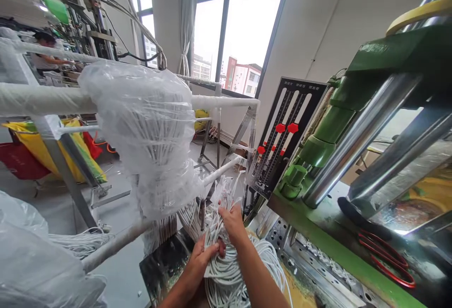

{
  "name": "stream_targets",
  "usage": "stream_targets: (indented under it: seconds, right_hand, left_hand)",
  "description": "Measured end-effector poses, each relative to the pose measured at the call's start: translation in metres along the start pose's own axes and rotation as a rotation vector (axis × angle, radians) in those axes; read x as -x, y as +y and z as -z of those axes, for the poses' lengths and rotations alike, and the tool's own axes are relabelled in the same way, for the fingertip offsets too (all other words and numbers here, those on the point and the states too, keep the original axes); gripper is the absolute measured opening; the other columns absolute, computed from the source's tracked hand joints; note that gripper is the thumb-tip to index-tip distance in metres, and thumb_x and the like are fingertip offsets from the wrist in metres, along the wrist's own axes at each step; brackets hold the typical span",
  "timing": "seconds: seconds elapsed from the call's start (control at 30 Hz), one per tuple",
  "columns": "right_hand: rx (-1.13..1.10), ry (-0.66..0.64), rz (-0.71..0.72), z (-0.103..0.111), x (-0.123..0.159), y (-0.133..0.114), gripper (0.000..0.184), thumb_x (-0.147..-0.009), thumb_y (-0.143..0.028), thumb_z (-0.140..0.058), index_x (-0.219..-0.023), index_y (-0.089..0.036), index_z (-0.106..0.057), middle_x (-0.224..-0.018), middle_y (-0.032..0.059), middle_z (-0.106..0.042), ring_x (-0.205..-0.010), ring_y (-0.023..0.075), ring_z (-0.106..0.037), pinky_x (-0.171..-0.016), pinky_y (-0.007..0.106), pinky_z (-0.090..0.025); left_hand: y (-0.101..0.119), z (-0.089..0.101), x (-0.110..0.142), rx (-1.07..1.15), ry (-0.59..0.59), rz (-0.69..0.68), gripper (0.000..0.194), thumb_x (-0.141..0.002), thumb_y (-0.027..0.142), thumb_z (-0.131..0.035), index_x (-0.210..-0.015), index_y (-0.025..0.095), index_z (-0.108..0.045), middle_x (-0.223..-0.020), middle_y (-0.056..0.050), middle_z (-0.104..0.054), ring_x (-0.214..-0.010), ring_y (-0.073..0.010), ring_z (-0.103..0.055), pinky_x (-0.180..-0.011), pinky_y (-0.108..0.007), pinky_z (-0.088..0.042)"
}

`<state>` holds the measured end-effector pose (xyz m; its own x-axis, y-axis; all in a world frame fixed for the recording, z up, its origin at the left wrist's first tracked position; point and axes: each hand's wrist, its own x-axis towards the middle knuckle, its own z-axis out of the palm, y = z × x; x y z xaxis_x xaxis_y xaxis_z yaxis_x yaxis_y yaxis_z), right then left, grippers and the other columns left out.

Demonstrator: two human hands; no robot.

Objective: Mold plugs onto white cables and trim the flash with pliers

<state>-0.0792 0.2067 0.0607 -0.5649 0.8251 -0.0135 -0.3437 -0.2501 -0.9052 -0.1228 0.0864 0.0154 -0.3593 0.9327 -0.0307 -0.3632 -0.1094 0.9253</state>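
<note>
Both my hands are closed round one thick bundle of white cables (221, 232) low in the middle of the view. My left hand (202, 257) grips the bundle from the left, fingers wrapped over it. Higher on the same bundle, my right hand (233, 222) holds it from the right. The cable ends fan upward above my hands. The rest of the bundle coils down under my forearms. A big hank of white cables wrapped in clear plastic (148, 133) hangs over a padded rail (45, 98) just left of my hands.
A green press with steel columns (356, 133) fills the right side. A black panel with red sliders (282, 133) stands beside it. Red-handled scissors (386, 256) lie on the press bed. A plastic bag (31, 261) sits at lower left. A person works at far left (45, 56).
</note>
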Motion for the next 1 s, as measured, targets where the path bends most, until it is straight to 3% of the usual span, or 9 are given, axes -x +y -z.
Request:
stream_targets:
  seconds: [0.2, 0.4, 0.77, 0.9, 1.0]
  right_hand:
    - [-0.013, -0.144, 0.046, -0.002, 0.000, -0.008, 0.054, -0.069, -0.033, -0.078, -0.119, -0.020, -0.062, -0.096, -0.0005, -0.072, -0.079, 0.0127, -0.062, -0.080, 0.026, -0.047]
    - [-0.096, -0.160, 0.041, 0.001, 0.019, -0.012, 0.061, -0.076, -0.038, -0.075, -0.131, -0.024, -0.054, -0.109, 0.0029, -0.071, -0.097, 0.0195, -0.065, -0.093, 0.037, -0.048]
    - [0.003, -0.048, 0.120, 0.006, 0.032, -0.008, 0.056, -0.070, -0.044, -0.077, -0.121, -0.024, -0.065, -0.103, 0.0041, -0.073, -0.089, 0.0220, -0.065, -0.089, 0.039, -0.050]
    - [-0.162, -0.035, 0.135, 0.003, 0.043, -0.016, 0.062, -0.072, -0.036, -0.075, -0.130, -0.030, -0.056, -0.110, 0.0026, -0.071, -0.096, 0.0224, -0.065, -0.085, 0.037, -0.051]
    - [-0.295, -0.005, 0.117, 0.000, 0.052, -0.029, 0.068, -0.070, -0.031, -0.074, -0.134, -0.031, -0.051, -0.109, 0.0024, -0.070, -0.088, 0.0211, -0.067, -0.081, 0.036, -0.052]
  left_hand:
    - [0.012, -0.012, 0.001, -0.013, 0.099, -0.026, 0.033, -0.071, 0.048, -0.075, -0.075, 0.016, -0.067, -0.073, -0.005, -0.064, -0.073, -0.0197, -0.055, -0.074, -0.029, -0.043]
    - [0.010, -0.011, 0.003, -0.029, 0.056, -0.032, 0.035, -0.072, 0.050, -0.075, -0.071, 0.016, -0.067, -0.069, -0.004, -0.063, -0.073, -0.0195, -0.055, -0.076, -0.028, -0.043]
    - [0.001, -0.005, -0.002, -0.070, 0.016, -0.065, 0.041, -0.073, 0.055, -0.074, -0.076, 0.015, -0.068, -0.069, -0.004, -0.062, -0.073, -0.0192, -0.054, -0.075, -0.028, -0.041]
    - [0.000, -0.004, 0.007, -0.126, -0.015, -0.063, 0.037, -0.076, 0.053, -0.071, -0.077, 0.016, -0.069, -0.070, -0.003, -0.061, -0.072, -0.0185, -0.052, -0.072, -0.027, -0.040]
    - [0.000, -0.003, 0.018, -0.183, -0.039, -0.060, 0.039, -0.078, 0.054, -0.069, -0.073, 0.016, -0.067, -0.069, -0.003, -0.058, -0.071, -0.0174, -0.049, -0.070, -0.026, -0.039]
